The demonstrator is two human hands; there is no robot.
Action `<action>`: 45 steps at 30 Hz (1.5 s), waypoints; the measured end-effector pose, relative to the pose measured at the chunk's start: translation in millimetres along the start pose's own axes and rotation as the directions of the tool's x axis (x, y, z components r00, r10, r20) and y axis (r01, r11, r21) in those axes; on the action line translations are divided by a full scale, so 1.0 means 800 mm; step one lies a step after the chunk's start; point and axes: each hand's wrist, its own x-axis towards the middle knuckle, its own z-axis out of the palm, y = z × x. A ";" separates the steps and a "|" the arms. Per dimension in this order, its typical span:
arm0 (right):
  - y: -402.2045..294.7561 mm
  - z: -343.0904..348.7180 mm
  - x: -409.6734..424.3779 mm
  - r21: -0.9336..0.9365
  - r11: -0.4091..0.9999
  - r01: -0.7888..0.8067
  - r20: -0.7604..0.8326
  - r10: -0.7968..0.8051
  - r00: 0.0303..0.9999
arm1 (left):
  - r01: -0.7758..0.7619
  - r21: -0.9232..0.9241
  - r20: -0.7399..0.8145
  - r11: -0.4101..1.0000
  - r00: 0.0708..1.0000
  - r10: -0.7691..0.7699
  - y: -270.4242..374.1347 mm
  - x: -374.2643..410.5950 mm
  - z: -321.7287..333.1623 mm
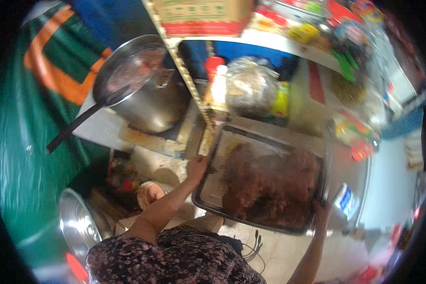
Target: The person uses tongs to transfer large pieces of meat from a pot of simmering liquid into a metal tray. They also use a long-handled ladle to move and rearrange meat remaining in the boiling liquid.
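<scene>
Before me is a rectangular dark-rimmed tray [259,220], gripped at both sides. My left hand [197,167] holds its left edge, and my right hand [321,209] has hold of the lower right corner. Dark reddish-brown food, which looks like meat [269,184], covers most of the tray's middle and right. Its far left part shows bare, pale base. The fingers under the rim are hidden, and the picture is blurred.
At the left a large metal pot [152,106] carries a long-handled pan or strainer [101,96] with reddish contents. A plastic-wrapped bundle [252,85] sits beyond the tray, under a shelf [269,41] with a cardboard box [202,17]. Cables [254,250] lie on the floor; a metal basin [76,220] stands lower left.
</scene>
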 end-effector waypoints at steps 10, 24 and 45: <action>0.027 0.002 0.009 0.094 0.972 0.217 -0.010 -0.217 0.976 | -0.039 0.130 -0.063 0.991 0.997 0.048 -0.015 0.000 0.005; 0.031 -0.014 0.009 0.031 0.971 0.239 -0.099 -0.234 0.967 | -0.050 0.111 -0.105 0.993 0.993 0.062 0.006 -0.010 0.008; -0.364 0.186 -0.211 -0.269 0.552 0.789 0.333 -0.715 0.614 | -0.192 -0.553 -0.512 0.811 0.846 -0.148 -0.212 -0.087 -0.351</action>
